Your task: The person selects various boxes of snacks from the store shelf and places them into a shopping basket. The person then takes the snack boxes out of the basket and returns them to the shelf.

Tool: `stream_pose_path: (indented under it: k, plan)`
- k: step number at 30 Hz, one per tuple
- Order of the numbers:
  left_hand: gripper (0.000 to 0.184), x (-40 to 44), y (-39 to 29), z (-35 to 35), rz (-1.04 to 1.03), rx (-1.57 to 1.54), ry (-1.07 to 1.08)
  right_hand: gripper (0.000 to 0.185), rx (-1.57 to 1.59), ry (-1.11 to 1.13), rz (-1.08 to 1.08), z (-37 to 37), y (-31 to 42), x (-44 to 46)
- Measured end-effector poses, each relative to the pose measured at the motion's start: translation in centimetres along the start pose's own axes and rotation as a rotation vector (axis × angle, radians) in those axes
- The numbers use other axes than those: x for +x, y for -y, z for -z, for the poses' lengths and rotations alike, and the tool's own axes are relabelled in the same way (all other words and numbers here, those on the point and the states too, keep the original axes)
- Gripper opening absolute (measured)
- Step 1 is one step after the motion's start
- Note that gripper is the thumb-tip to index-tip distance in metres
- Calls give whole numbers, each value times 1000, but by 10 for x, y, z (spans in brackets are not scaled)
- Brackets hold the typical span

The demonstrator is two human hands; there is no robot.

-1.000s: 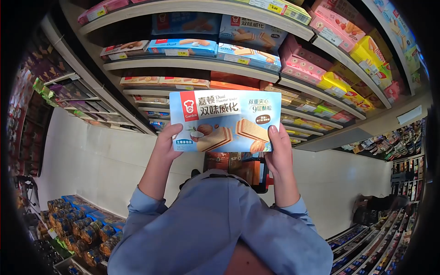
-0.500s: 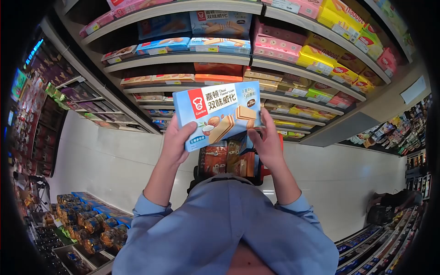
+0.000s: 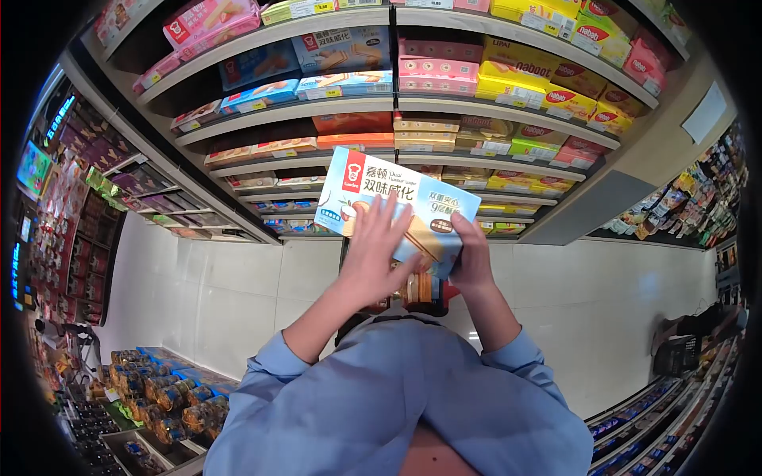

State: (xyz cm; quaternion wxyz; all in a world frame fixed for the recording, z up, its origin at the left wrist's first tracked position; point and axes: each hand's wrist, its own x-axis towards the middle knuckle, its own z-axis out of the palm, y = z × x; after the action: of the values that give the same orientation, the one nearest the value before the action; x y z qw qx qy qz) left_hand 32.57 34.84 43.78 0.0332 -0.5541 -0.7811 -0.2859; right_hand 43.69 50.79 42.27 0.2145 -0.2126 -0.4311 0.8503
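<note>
A light blue Garden wafer box (image 3: 452, 202) is held up at the centre, its printed front facing me and its right end tilted down. My right hand (image 3: 473, 258) grips its lower right end, thumb on the front face. Across the lower front lies my left hand (image 3: 375, 250), fingers spread over the printed picture and slightly blurred. Part of the box's picture is hidden behind those fingers. Below the box, partly covered by my hands, packages in a basket (image 3: 421, 292) show at my waist.
Shelves (image 3: 302, 105) of boxed biscuits and wafers curve across the top. Jars (image 3: 171, 401) stand on a display at the lower left. A person with a dark basket (image 3: 677, 355) is at the far right. Pale tiled floor (image 3: 556, 317) lies between.
My left hand has let go of the box's left edge and moved onto its front. The box has tilted the other way, right end lower. The shelves have shifted left in view.
</note>
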Motion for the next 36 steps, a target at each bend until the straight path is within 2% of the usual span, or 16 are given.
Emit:
stream_pose_path:
  k: [2,4,7,10,15,16,18,19,22,24,26,29,31,35,36]
  plan:
    - [79,1,24,10,156,128,-203,43,86,-16,-48,13,7,0]
    - [71,-3,58,14,328,93,-343,44,80,19,-37,26,10,1]
    - [62,-8,80,19,595,-877,-169,45,126,48,-101,40,5,9]
    - [46,-18,94,-1,752,-1314,-117,47,141,32,-160,41,-4,18]
    - [37,-36,110,-27,1000,-1275,-121,47,166,-21,-269,52,-47,32]
    - [37,-45,118,-37,1036,-1252,-106,46,127,32,-286,49,-53,32]
    - [37,-69,146,-69,1101,-1211,-75,35,177,8,-464,55,-78,39]
    - [35,-84,164,-94,1103,-1130,-65,37,125,-16,-482,63,-99,44]
    - [35,-113,175,-148,779,-640,57,42,-35,-102,-489,78,-171,58]
    - [49,-118,172,-181,1025,-793,329,44,-148,-192,-447,69,-209,65]
    - [50,-119,167,-209,965,-1020,444,44,-345,-204,-430,83,-257,80]
    - [53,-142,197,-286,934,-1031,483,46,-579,-246,-448,98,-304,102]
    - [52,-136,214,-314,943,-1082,512,50,-716,-288,-479,99,-308,117]
    - [49,-91,234,-346,1118,-1096,501,51,-791,-330,-347,148,-366,162]
    - [49,-87,245,-366,1084,-1107,450,51,-834,-353,-349,155,-373,176]
